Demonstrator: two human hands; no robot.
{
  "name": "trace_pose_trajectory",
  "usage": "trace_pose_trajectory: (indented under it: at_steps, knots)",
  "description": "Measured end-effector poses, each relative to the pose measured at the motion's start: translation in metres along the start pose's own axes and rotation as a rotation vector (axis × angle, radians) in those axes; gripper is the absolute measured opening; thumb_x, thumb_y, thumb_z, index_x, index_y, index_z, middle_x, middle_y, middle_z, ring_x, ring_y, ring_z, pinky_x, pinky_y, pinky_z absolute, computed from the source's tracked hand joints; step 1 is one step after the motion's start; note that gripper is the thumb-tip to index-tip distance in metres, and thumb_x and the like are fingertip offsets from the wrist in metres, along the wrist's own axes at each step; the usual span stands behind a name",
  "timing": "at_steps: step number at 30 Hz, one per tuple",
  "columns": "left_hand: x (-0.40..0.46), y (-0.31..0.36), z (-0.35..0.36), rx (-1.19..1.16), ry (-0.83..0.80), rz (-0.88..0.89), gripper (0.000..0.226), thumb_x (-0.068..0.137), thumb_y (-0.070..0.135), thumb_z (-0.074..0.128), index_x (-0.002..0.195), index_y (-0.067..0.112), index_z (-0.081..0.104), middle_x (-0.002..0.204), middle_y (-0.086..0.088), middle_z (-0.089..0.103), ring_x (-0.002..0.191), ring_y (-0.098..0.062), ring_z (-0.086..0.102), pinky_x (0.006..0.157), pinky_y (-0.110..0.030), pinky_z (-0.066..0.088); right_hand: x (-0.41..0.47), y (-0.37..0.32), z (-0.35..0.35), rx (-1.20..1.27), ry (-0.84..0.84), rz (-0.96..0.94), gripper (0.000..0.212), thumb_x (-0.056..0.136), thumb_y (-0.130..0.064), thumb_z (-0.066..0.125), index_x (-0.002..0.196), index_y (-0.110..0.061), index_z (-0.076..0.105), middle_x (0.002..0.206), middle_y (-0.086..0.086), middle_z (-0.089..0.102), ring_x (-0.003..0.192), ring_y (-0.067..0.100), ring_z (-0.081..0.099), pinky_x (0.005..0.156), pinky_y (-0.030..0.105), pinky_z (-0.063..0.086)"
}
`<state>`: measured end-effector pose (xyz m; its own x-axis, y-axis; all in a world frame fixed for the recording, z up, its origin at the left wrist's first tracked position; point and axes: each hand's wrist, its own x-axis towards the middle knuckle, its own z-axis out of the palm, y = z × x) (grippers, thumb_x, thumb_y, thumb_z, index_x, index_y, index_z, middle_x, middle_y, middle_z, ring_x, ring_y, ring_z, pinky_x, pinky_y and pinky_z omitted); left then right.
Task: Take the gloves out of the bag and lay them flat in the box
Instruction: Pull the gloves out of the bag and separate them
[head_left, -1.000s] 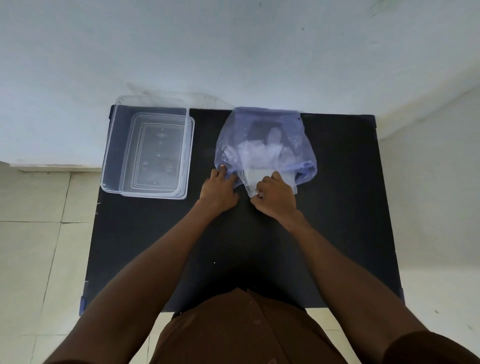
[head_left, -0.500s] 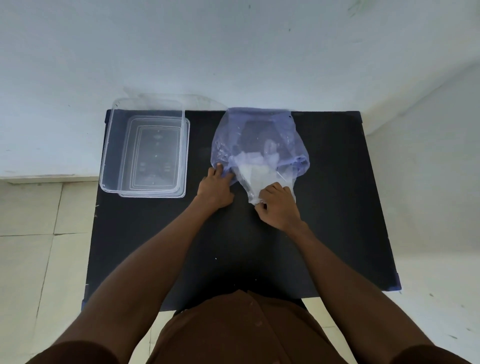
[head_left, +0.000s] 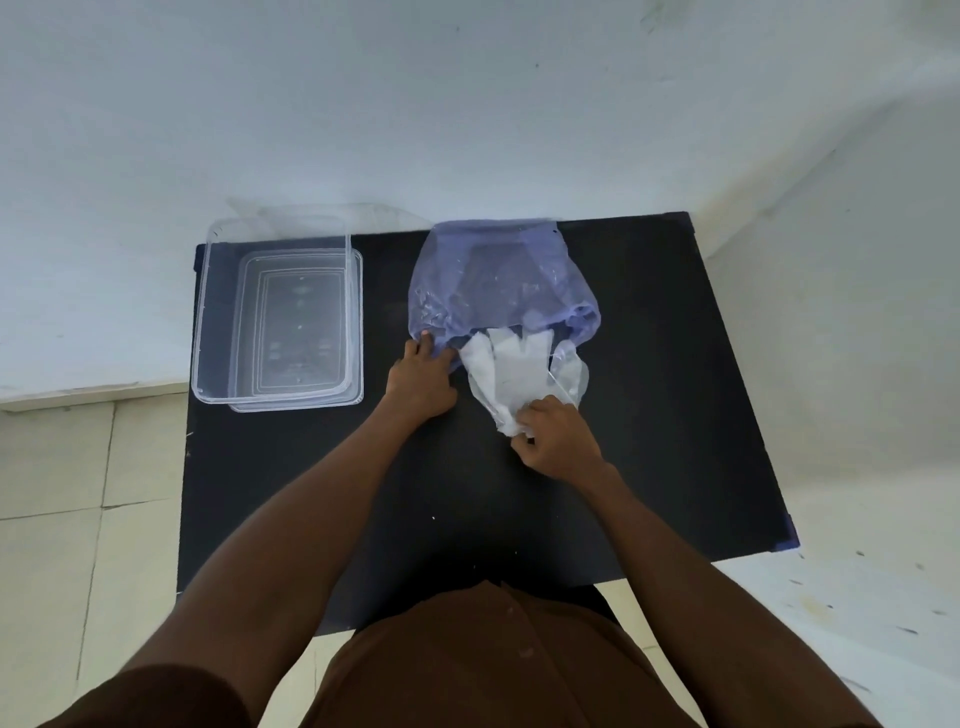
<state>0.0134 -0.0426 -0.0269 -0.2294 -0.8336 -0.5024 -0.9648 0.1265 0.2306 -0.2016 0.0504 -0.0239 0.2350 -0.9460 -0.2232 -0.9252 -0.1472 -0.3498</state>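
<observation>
A translucent blue plastic bag (head_left: 498, 280) lies on the black table (head_left: 675, 415), its mouth facing me. My left hand (head_left: 421, 379) pins the bag's left mouth edge to the table. My right hand (head_left: 556, 441) grips the near end of a bundle of thin clear gloves (head_left: 511, 371). Most of the bundle lies outside the bag; its far fingertips are still at the bag's mouth. A clear plastic box (head_left: 280, 317) stands open at the table's left, with nothing visible in it.
A pale wall runs behind the table's far edge, close to box and bag. Tiled floor shows on the left and right. My brown shirt (head_left: 493, 660) covers the table's near edge.
My right hand has pulled the gloves toward me, out of the bag's mouth. The bag now looks flatter and emptier. My left hand has stayed on the bag's edge.
</observation>
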Motion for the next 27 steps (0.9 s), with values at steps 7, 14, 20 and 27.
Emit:
trace_pose_trajectory:
  at_steps: [7, 14, 20, 27]
  knots:
    - [-0.003, 0.005, -0.007, -0.08, 0.008, -0.001, 0.062, 0.09, 0.028, 0.057, 0.148, 0.026, 0.039, 0.159, -0.013, 0.026, 0.144, -0.04, 0.028, 0.107, -0.055, 0.042, -0.019, 0.004, 0.004, 0.037, -0.05, 0.085, 0.02, 0.083, -0.025, 0.061, 0.083, -0.007, 0.067, 0.086, 0.008, 0.069, 0.081, 0.028, 0.063, 0.064, 0.029, 0.04]
    - [-0.026, 0.013, -0.006, -0.239, 0.094, -0.042, 0.063, 0.094, 0.018, 0.055, 0.153, 0.026, 0.035, 0.163, -0.014, 0.023, 0.146, -0.042, 0.024, 0.109, -0.056, 0.041, -0.044, 0.013, 0.005, 0.089, -0.156, 0.08, 0.022, 0.089, -0.026, 0.059, 0.093, -0.007, 0.068, 0.1, 0.009, 0.071, 0.094, 0.026, 0.065, 0.078, 0.033, 0.049]
    - [-0.071, 0.03, 0.026, -0.375, 0.255, -0.106, 0.053, 0.094, 0.024, 0.058, 0.146, 0.022, 0.048, 0.151, -0.011, 0.039, 0.14, -0.036, 0.036, 0.102, -0.052, 0.05, -0.066, 0.018, 0.009, 0.171, -0.196, 0.116, 0.02, 0.091, -0.022, 0.057, 0.091, -0.006, 0.069, 0.1, 0.01, 0.071, 0.093, 0.026, 0.065, 0.083, 0.036, 0.052]
    - [-0.118, 0.063, 0.092, -0.729, 0.235, -0.202, 0.034, 0.091, 0.018, 0.066, 0.125, 0.016, 0.064, 0.109, -0.007, 0.07, 0.104, -0.022, 0.067, 0.094, -0.036, 0.053, -0.091, 0.018, 0.019, 0.183, -0.175, 0.058, 0.028, 0.085, -0.028, 0.067, 0.106, -0.011, 0.076, 0.108, 0.008, 0.073, 0.102, 0.024, 0.065, 0.084, 0.036, 0.054]
